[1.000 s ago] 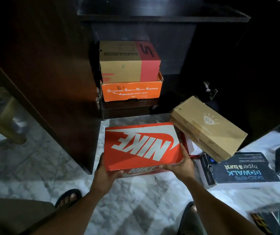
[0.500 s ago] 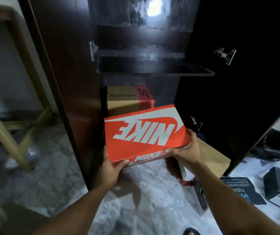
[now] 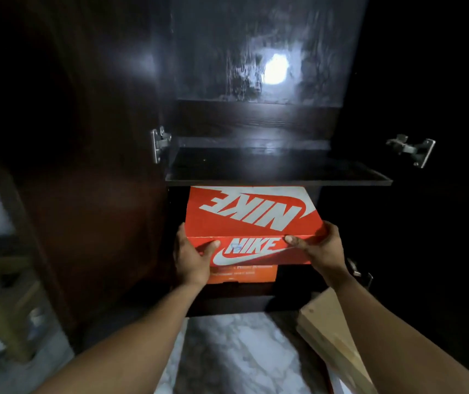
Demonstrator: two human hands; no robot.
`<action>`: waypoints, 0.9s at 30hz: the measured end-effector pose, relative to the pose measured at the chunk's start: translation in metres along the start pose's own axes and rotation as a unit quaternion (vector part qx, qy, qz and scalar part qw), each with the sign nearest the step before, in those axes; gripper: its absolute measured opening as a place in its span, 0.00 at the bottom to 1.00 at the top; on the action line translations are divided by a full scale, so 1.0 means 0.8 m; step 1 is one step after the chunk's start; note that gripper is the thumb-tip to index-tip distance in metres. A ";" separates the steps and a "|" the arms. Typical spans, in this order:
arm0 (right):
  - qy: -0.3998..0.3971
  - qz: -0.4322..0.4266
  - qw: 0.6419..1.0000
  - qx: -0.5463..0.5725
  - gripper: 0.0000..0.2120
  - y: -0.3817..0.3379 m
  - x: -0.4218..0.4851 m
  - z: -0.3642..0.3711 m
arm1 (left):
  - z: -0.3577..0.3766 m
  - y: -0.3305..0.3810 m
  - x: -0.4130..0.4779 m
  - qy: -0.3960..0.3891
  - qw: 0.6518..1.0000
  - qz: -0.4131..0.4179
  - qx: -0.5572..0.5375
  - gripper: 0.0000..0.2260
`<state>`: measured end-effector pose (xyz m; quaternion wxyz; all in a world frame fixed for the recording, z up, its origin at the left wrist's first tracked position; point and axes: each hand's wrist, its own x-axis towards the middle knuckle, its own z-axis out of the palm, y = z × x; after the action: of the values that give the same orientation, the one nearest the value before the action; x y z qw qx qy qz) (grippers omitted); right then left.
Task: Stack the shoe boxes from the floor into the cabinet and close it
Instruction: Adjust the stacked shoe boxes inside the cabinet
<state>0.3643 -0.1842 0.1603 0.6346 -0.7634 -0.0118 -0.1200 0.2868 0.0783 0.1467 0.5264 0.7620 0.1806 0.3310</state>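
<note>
Orange-red cardboard fills the middle of the head view: a Nike shoe box (image 3: 251, 223) sits in the mouth of the dark cabinet (image 3: 85, 166), just beneath a dark shelf (image 3: 278, 173), its far end reaching under the shelf's front edge. The lid carries "NIKE" in big white letters with a swoosh, upside down from here. The front face shows "NIKE" again, upright, over a white swoosh.

The left hand (image 3: 192, 257) grips the box's near left corner, thumb laid on the front face and fingers wrapped round the side. The right hand (image 3: 320, 248) grips the near right corner the same way, thumb on the front face's upper edge.

Directly below shows the front of an orange box (image 3: 244, 275) with a line of print too blurred to read; whether the Nike box rests on it cannot be told.

A plain brown cardboard box (image 3: 330, 336) lies tilted at lower right on the marble floor (image 3: 236, 356). Metal hinges (image 3: 159, 143) flank the shelf.
</note>
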 end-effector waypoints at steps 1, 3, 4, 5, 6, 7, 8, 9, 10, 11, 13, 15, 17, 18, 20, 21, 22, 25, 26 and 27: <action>0.004 -0.001 1.000 0.002 0.46 0.013 0.014 0.008 | 0.007 -0.004 0.009 0.011 1.000 0.012 0.010 0.37; -0.002 -0.011 1.000 -0.009 0.43 0.034 0.034 0.021 | 0.020 -0.016 0.024 0.031 0.999 0.032 0.032 0.36; 0.001 -0.014 1.000 -0.019 0.45 0.042 0.042 0.028 | 0.025 -0.024 0.031 0.038 0.998 0.037 0.037 0.35; 0.009 -0.021 0.999 -0.027 0.47 0.049 0.049 0.034 | 0.031 -0.031 0.037 0.045 0.997 0.042 0.036 0.35; 0.015 -0.026 0.999 -0.026 0.48 0.048 0.050 0.040 | 0.036 -0.038 0.042 0.053 0.997 0.044 0.032 0.34; 0.024 -0.039 0.999 -0.017 0.48 0.051 0.054 0.046 | 0.042 -0.044 0.046 0.064 0.997 0.044 0.023 0.33; 0.032 -0.042 0.999 -0.006 0.47 0.051 0.057 0.052 | 0.047 -0.048 0.050 0.076 0.996 0.042 0.012 0.32; 0.039 -0.046 0.998 0.012 0.44 0.054 0.062 0.058 | 0.052 -0.051 0.054 0.087 0.995 0.039 0.001 0.31; 0.045 -0.041 0.998 0.017 0.42 0.054 0.065 0.064 | 0.057 -0.052 0.057 0.094 0.995 0.036 -0.008 0.30; 0.050 -0.043 0.998 0.021 0.40 0.052 0.068 0.071 | 0.060 -0.052 0.061 0.101 0.994 0.032 -0.013 0.29; 0.056 -0.041 0.997 0.029 0.40 0.049 0.072 0.083 | 0.066 -0.052 0.069 0.114 0.993 0.033 -0.006 0.30; 0.066 -0.047 0.997 0.008 0.45 0.045 0.077 0.094 | 0.069 -0.054 0.074 0.111 0.993 0.047 0.019 0.33; 0.071 -0.049 0.996 -0.018 0.48 0.039 0.083 0.104 | 0.071 -0.055 0.076 0.091 0.994 0.050 0.041 0.38; 0.069 -0.048 0.996 -0.025 0.49 0.036 0.086 0.107 | 0.072 -0.055 0.078 0.084 0.994 0.051 0.052 0.40; 0.057 -0.054 0.996 -0.037 0.50 0.034 0.091 0.114 | 0.075 -0.057 0.086 0.077 0.992 0.060 0.082 0.42; 0.049 -0.059 0.996 -0.040 0.51 0.033 0.093 0.118 | 0.077 -0.057 0.091 0.071 0.990 0.058 0.105 0.43; 0.043 -0.065 0.996 -0.035 0.50 0.034 0.095 0.123 | 0.078 -0.059 0.098 0.064 0.988 0.049 0.131 0.44; 0.017 -0.071 0.996 -0.044 0.45 0.041 0.101 0.139 | 0.082 -0.062 0.116 0.048 0.981 0.031 0.185 0.44; 0.006 -0.070 0.996 -0.057 0.44 0.042 0.103 0.144 | 0.083 -0.062 0.120 0.041 0.978 0.029 0.204 0.43; -0.005 -0.072 0.995 -0.072 0.43 0.045 0.107 0.147 | 0.084 -0.062 0.125 0.036 0.974 0.023 0.221 0.42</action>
<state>0.4731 -0.0882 0.1231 0.5674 -0.8051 -0.0614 -0.1618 0.4084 0.1134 0.1171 0.3305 0.8511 0.2504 0.3219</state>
